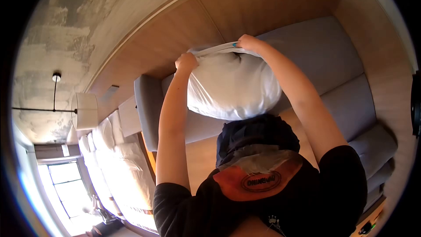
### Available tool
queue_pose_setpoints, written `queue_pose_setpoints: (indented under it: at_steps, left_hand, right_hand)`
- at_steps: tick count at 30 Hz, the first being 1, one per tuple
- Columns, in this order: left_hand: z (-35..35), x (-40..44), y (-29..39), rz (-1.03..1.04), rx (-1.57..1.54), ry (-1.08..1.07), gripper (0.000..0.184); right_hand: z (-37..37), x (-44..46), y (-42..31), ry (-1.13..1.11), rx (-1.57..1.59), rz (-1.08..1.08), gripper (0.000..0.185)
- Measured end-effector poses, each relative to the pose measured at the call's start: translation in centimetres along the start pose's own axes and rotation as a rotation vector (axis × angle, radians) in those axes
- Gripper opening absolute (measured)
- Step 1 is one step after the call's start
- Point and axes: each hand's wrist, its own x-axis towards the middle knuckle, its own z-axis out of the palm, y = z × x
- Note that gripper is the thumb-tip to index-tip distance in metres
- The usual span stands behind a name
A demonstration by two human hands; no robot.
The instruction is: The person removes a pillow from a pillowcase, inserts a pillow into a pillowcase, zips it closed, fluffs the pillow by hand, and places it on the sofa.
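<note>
A: Nearest item?
B: Shirt [333, 197], one, black, with a coloured print [259, 183] on the front. Beyond it, dark cloth [254, 138], bunched, just by the pillow's near end.

A: Next, the pillow [234, 87]?
B: One, plump, in a white cover [210, 107]. Located in front of the person, between the two forearms, with the sofa behind it. Whether it rested on the seat could not be told.

A: Step in hand?
B: Judged to be handling the cover by its far edge [215, 50], drawn out as a band between the hands.

A: And the next move's requirement?
B: By judgement, an even pull from both sides and a firm pinch, lest the cloth slip.

A: Fingers, left hand [187, 62]?
B: Curled tight, clenched on the left end of the edge; no gap seen.

A: Right hand [248, 43]?
B: Pinching the right end of the same edge, one blue-green nail showing; remaining fingers partly hidden.

A: Farther off?
B: Sofa [309, 50], grey; wall [267, 6], wood-panelled; bed [125, 162], white, at left; lamp [85, 110], pale shade; window [66, 184], bright, farthest.
</note>
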Motion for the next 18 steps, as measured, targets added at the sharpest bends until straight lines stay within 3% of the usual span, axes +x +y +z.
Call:
queue_pose_setpoints:
  at_steps: [4,6,7,9,10,11,13,16,18]
  left_hand:
    - [6.3,1.2,-0.5,0.176,0.142,-0.301,0.045]
    - [7.8,-3.0,0.9,0.126,-0.019,-0.243,0.047]
    - [12.8,-0.8,0.5,0.100,-0.114,-0.300,0.051]
    - [20.1,-0.7,0.5,0.236,-0.123,-0.329,0.062]
    - [17.9,-4.7,2.0,0.242,-0.037,-0.370,0.070]
    - [21.7,-5.2,1.6,0.343,-0.085,-0.321,0.078]
    - [29.0,-4.2,0.6,0.353,-0.252,-0.121,0.094]
    - [25.6,-5.1,-3.8,0.629,-0.518,-0.180,0.097]
    - [21.4,-6.7,-6.2,0.673,-0.310,-0.097,0.100]
  right_hand:
    - [0.6,1.1,0.0,-0.286,-0.281,0.080,0.028]
    - [4.4,2.3,4.8,-0.313,-0.640,-0.392,0.021]
    - [5.8,-0.2,4.4,-0.103,-0.424,-0.047,0.020]
    - [7.8,-4.8,3.9,0.010,-0.562,-0.093,0.021]
    - [9.4,-5.8,4.9,-0.085,-0.585,-0.040,0.021]
    - [11.2,-6.7,6.4,-0.077,-0.587,-0.030,0.021]
    - [13.5,-8.0,7.8,-0.060,-0.567,0.002,0.022]
    - [13.2,-8.5,6.0,-0.095,-0.541,0.019,0.021]
    - [12.1,-7.3,4.8,-0.129,-0.566,0.012,0.021]
